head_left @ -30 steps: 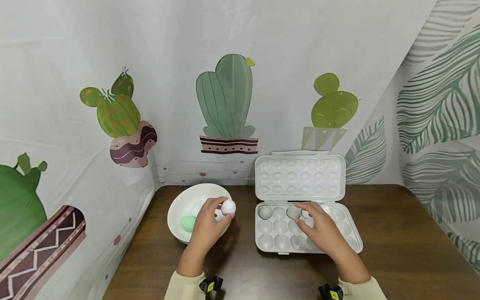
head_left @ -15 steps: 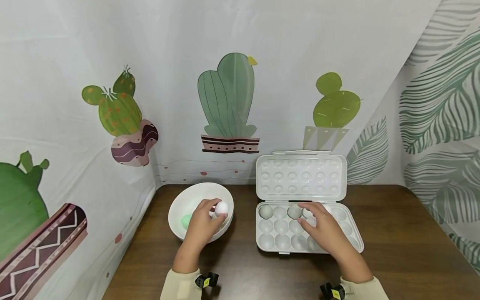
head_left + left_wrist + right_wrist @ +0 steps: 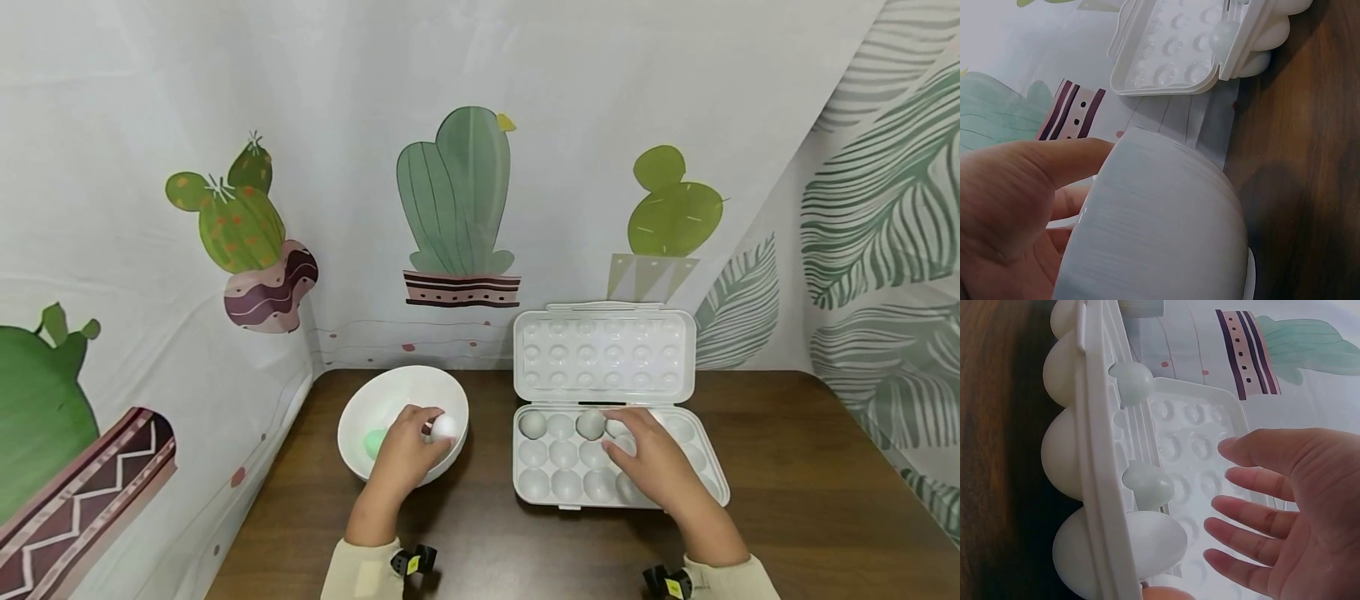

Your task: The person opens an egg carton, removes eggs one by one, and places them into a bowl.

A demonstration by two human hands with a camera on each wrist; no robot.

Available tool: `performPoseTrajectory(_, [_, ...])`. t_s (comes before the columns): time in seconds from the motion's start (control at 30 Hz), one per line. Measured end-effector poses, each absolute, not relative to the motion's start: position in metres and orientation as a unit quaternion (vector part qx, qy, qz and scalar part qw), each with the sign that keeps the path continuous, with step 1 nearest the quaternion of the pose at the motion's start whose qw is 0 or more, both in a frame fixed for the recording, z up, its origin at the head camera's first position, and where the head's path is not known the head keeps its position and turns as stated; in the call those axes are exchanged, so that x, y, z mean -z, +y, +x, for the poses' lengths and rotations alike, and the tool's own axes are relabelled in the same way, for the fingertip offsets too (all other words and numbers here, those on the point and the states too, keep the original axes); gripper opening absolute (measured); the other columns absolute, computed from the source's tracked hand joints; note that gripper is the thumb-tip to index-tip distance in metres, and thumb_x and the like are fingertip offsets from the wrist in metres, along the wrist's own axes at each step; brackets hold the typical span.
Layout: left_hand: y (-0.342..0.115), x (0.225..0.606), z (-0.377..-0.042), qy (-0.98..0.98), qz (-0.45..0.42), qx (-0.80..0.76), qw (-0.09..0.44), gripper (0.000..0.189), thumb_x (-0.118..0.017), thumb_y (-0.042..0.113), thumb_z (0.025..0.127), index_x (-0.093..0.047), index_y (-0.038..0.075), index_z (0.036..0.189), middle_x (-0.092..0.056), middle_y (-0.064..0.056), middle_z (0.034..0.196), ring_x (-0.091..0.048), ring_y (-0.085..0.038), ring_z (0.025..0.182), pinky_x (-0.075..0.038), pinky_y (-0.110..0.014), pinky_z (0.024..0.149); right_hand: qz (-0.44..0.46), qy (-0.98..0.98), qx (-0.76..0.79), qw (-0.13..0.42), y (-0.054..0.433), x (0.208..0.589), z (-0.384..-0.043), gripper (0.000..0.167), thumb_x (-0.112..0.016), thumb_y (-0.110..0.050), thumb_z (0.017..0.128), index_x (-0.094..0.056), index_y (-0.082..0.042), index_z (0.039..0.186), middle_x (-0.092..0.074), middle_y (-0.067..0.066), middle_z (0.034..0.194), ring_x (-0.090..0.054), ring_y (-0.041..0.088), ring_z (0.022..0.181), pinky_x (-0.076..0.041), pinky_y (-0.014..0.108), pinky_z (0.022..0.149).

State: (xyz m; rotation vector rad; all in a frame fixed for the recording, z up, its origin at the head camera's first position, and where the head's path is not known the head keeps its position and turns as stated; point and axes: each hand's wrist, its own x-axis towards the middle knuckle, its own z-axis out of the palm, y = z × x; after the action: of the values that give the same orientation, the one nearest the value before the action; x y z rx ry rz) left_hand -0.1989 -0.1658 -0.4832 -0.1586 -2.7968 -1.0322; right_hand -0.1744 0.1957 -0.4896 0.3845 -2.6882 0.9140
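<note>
My left hand (image 3: 408,446) reaches into the white bowl (image 3: 356,408) and pinches a white egg (image 3: 444,427) near its right side. A mint-green egg (image 3: 374,442) lies beside that hand in the bowl. In the left wrist view the bowl wall (image 3: 1160,219) hides the held egg. My right hand (image 3: 651,454) hovers over the open white egg box (image 3: 572,498), its fingers extended and holding nothing. Near its fingertips in the right wrist view sit a pale green egg (image 3: 1152,486), a white egg (image 3: 1157,544) and part of an orange-brown egg (image 3: 1169,594). Another pale green egg (image 3: 532,425) fills the back-left cup.
The box's lid (image 3: 604,357) stands raised at the back against the patterned cloth (image 3: 570,208). Brown tabletop (image 3: 487,517) lies between bowl and box and to the box's right. A black camera mount (image 3: 413,562) sits at the left wrist.
My left hand has moved left and down into the bowl with the white egg. The right hand has drawn slightly right, off the pale green egg that now sits in its cup.
</note>
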Motion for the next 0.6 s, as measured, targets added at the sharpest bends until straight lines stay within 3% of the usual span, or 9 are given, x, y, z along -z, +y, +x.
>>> performPoseTrajectory(0.6, [-0.1690,0.4902,-0.2007,-0.939,-0.068,0.331,0.055,0.043,-0.084,0.013,0.078,-0.068,0.002,0.117,-0.065,-0.013,0.105,-0.070,-0.024,0.090,-0.057,-0.040,0.082,0.118,-0.945,-0.272,0.141,0.2014,0.4948,-0.1751,0.042,-0.080,-0.011,0.082,-0.067,-0.001,0.122,-0.065,0.019,0.119,-0.064,0.040,0.112,-0.051,0.054,0.095])
